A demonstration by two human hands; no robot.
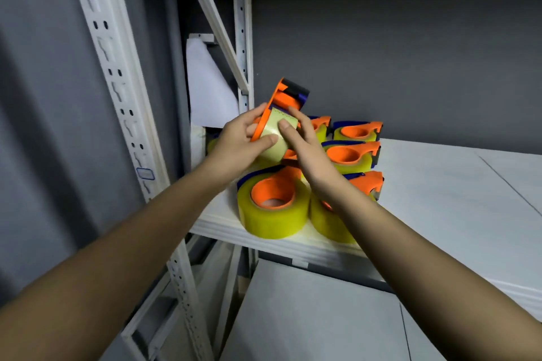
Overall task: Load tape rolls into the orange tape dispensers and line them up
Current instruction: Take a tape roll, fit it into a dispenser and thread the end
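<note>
Dispenser between both hands

The left hand and right hand are covering much of the tape roll sitting in the raised orange tape dispenser; the right forearm is hiding part of the nearest right loaded dispenser and the one behind it; both arms are running out of frame at the bottom; a yellow object behind the left wrist is staying too hidden to identify.
</note>
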